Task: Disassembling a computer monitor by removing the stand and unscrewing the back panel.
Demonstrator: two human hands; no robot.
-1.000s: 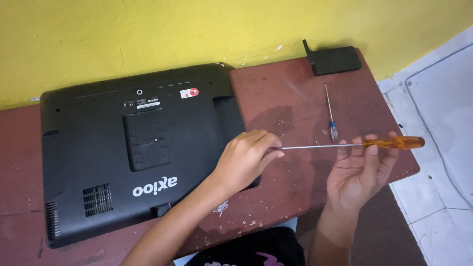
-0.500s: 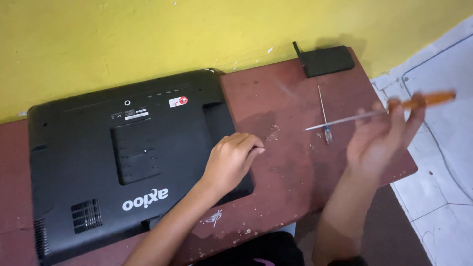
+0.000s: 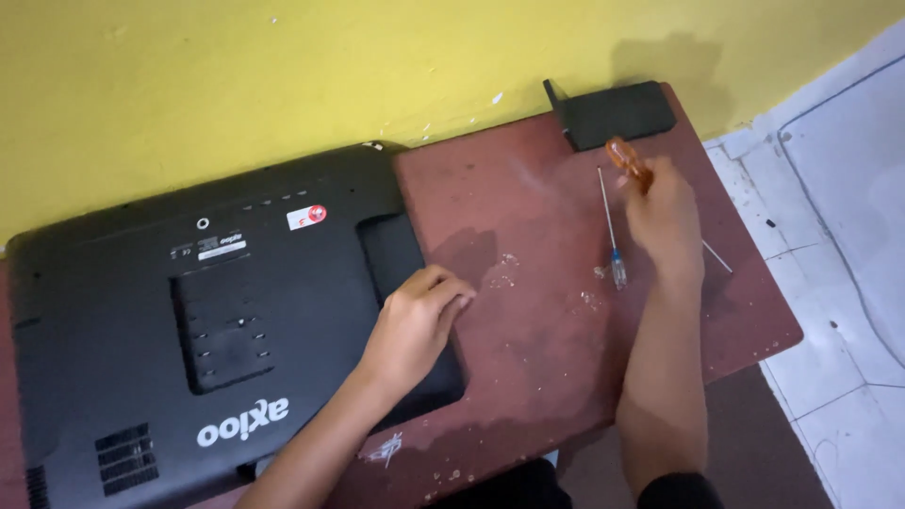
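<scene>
Hands: right [image 3: 665, 212] grips an orange-handled screwdriver [image 3: 630, 162], left [image 3: 415, 325] rests loosely curled on a matte black monitor back [image 3: 141, 311]

A scuffed reddish-brown surface [image 3: 528, 311] stands against a yellow wall [image 3: 283, 85], with pale tiled floor [image 3: 839, 198] alongside it.

Left hand [image 3: 415, 325] is palm down with fingers curled loosely, resting on the right edge of the black monitor back [image 3: 189, 320], forearm angled up from below. Right hand [image 3: 665, 221] is fisted, well right of the monitor, forearm nearly vertical.
</scene>
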